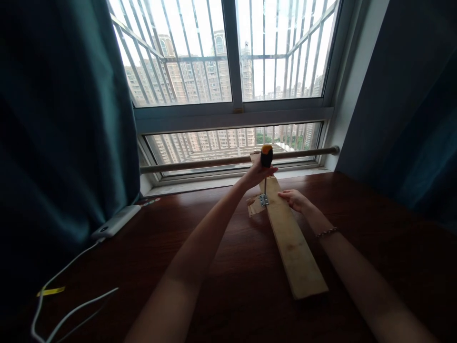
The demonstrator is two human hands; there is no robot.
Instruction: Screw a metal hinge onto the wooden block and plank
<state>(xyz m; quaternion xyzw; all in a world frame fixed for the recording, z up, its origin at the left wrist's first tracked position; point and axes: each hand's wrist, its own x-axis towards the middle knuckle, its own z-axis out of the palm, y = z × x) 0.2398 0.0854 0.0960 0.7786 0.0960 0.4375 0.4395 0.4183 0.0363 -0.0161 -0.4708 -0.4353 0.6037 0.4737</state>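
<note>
A wooden board [294, 252] lies lengthwise on the dark tabletop, its near end toward me. A metal hinge [264, 199] sits at the board's left edge, near the far end. A screwdriver [266, 157] with a black and orange handle stands nearly upright, its shaft running down to the hinge. My left hand [256, 175] is closed around the screwdriver at the lower part of its handle; some fingers are hidden. My right hand [294, 197] grips the board's right edge across from the hinge. A piece of tan cardboard or wood [255, 206] lies beside the hinge.
A white power strip [116, 222] with a white cable [67, 267] lies at the left, near a yellow strip [52, 291]. A dark curtain [71, 119] hangs at the left. Behind the table are a horizontal rail [200, 163] and a barred window [185, 52].
</note>
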